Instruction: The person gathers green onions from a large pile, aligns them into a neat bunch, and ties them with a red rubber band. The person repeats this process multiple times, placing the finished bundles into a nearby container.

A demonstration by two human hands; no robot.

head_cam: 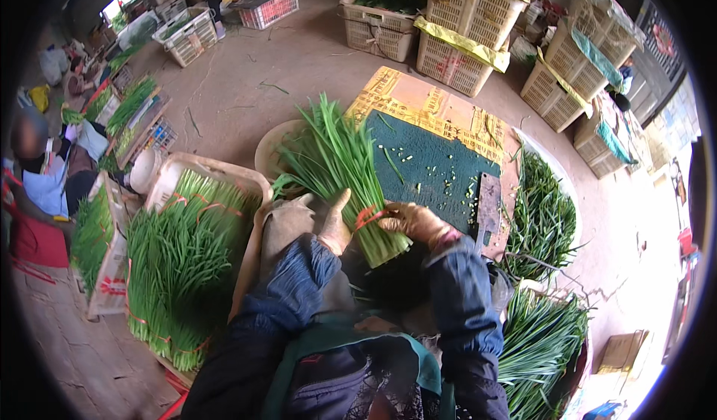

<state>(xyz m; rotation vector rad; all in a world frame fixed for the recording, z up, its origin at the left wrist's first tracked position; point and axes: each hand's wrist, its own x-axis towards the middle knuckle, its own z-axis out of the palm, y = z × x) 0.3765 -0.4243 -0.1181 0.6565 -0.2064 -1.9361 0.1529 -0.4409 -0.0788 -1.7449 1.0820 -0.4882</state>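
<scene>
A bundle of green garlic chives [341, 162] is held between my hands over my lap, its leaf tips pointing away from me and its cut stem ends towards me. An orange-red tie [369, 217] circles its stems. My gloved left hand [336, 224] grips the left side, thumb in front and fingers hidden behind the leaves. At the tie, my gloved right hand [415, 222] pinches the bundle's right side. Beyond it lies a dark green cutting mat [425, 162] strewn with stem bits. A cleaver [488, 201] rests along the mat's right edge.
A plastic crate [213, 164] of tied chives [185, 252] stands at my left. Loose chives fill a basin [566, 190] and another container [543, 341] at my right. Stacked crates [470, 33] stand ahead. A seated person [42, 190] is at far left.
</scene>
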